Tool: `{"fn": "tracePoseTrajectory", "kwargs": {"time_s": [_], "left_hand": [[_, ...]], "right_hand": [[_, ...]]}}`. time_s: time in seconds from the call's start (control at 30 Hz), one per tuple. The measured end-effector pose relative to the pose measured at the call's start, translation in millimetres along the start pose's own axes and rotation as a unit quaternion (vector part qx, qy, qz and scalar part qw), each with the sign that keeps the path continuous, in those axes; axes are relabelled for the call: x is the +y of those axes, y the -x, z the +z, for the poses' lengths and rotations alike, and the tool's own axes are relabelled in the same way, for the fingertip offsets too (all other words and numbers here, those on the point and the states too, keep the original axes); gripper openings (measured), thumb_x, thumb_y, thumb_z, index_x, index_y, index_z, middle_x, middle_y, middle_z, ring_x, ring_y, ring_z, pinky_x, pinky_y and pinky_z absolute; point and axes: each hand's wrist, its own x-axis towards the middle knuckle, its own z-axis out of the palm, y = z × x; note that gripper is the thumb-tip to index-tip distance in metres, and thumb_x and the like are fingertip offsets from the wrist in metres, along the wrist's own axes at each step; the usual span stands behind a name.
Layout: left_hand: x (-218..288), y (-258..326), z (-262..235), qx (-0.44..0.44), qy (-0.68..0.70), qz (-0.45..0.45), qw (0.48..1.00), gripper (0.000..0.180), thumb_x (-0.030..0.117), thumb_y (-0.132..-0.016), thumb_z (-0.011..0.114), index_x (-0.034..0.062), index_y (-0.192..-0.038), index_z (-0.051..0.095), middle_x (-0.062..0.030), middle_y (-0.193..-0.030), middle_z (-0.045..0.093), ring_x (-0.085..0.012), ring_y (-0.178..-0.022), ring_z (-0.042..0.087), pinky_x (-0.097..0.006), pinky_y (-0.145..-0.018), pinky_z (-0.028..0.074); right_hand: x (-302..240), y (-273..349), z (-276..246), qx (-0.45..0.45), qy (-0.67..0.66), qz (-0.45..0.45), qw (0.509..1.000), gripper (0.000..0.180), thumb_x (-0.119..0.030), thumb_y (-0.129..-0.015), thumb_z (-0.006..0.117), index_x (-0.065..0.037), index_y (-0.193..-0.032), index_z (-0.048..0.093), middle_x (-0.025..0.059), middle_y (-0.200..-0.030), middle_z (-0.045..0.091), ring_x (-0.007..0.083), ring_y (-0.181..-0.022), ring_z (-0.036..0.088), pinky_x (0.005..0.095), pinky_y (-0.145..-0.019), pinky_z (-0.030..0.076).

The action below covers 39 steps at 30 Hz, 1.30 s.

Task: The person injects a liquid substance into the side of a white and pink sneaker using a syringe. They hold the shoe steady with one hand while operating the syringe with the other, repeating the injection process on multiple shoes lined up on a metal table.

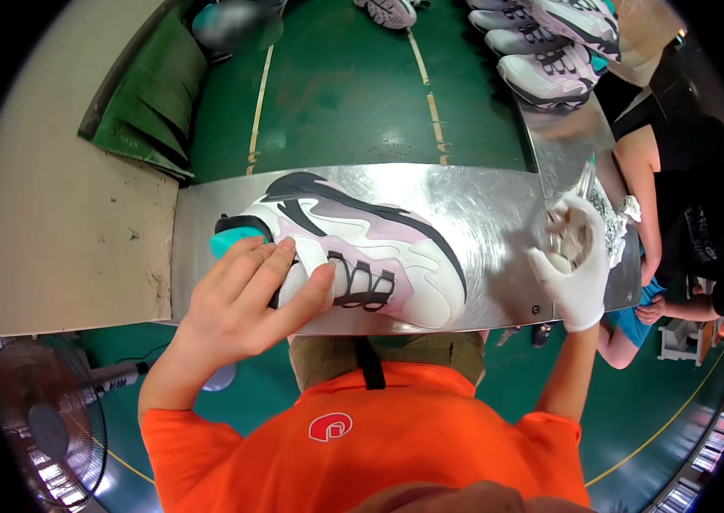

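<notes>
A white and lilac sneaker [430, 278] with a black-edged sole and black laces lies on its side on the metal bench top, toe to the right. My bare left hand [238, 295] grips it at the collar and tongue, fingers over the top and thumb by the laces. Turquoise material [238, 239] fills the shoe's opening. Off to the right, apart from the shoe, my right hand [578, 256] wears a white glove with bare fingertips. Its fingers curl inward; the thumb stands away. A slim clear piece [587, 179] with a green tip sticks up beyond them; its lower part is hidden.
Beyond the metal ledge [499, 205] runs a green belt [345, 103] with another shoe [389, 12]. Several similar sneakers [550, 73] are stacked at the far right. A co-worker's arm [642, 197] is close to my right hand. A green flap [148, 103] borders the left; a fan [45, 427] stands lower left.
</notes>
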Motion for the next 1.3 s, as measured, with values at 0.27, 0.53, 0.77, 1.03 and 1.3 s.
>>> {"fn": "tracePoseTrajectory", "kwargs": {"time_s": [0.27,0.53,0.77,1.03,1.3], "left_hand": [[-4,-35,3,-0.058,0.047,-0.01,0.997,0.033,0.023,-0.076,0.071,0.0146,-0.109,0.069,-0.0138,-0.095,0.062,-0.0259,-0.082,0.061,-0.034,-0.072,0.052],[-53,-74,17,-0.098,0.069,-0.039,0.992,0.051,0.025,-0.064,0.081,0.0114,-0.111,0.067,-0.0124,-0.096,0.06,-0.0279,-0.078,0.057,-0.036,-0.063,0.047],[-126,-215,128,-0.061,0.051,-0.06,0.995,0.044,0.031,-0.07,0.08,0.0107,-0.105,0.063,-0.0095,-0.086,0.053,-0.0308,-0.083,0.056,-0.041,-0.067,0.047],[-249,-324,342,-0.033,-0.004,-0.281,0.959,0.049,0.04,-0.074,0.073,0.005,-0.106,0.061,-0.0206,-0.095,0.065,-0.0374,-0.09,0.065,-0.048,-0.075,0.051],[-108,-389,299,0.033,0.309,-0.184,0.933,0.048,0.039,-0.087,0.066,0.0041,-0.119,0.056,-0.0152,-0.108,0.062,-0.0298,-0.085,0.063,-0.043,-0.074,0.051]], "right_hand": [[53,57,-7,0.093,-0.131,0.139,0.977,0.104,0.009,-0.064,0.068,-0.009,-0.153,0.017,0.0084,-0.115,0.048,0.0135,-0.094,0.049,0.0244,-0.079,0.048],[72,60,-2,0.337,-0.125,0.127,0.925,0.085,0.003,-0.064,0.069,0.0,-0.141,0.034,0.012,-0.129,0.045,0.0225,-0.11,0.054,0.0321,-0.095,0.045],[67,60,8,0.327,-0.065,0.127,0.934,0.09,-0.007,-0.062,0.074,0.005,-0.141,0.034,0.0133,-0.115,0.055,0.0215,-0.102,0.058,0.0361,-0.094,0.049],[62,50,-16,0.181,0.009,0.131,0.975,0.094,-0.006,-0.062,0.086,-0.005,-0.139,0.032,0.0097,-0.103,0.056,0.0136,-0.079,0.056,0.0257,-0.066,0.049],[72,56,-14,0.174,-0.025,0.136,0.975,0.08,-0.003,-0.063,0.081,-0.003,-0.129,0.037,0.0057,-0.089,0.049,0.0096,-0.065,0.048,0.0252,-0.061,0.044]]}}
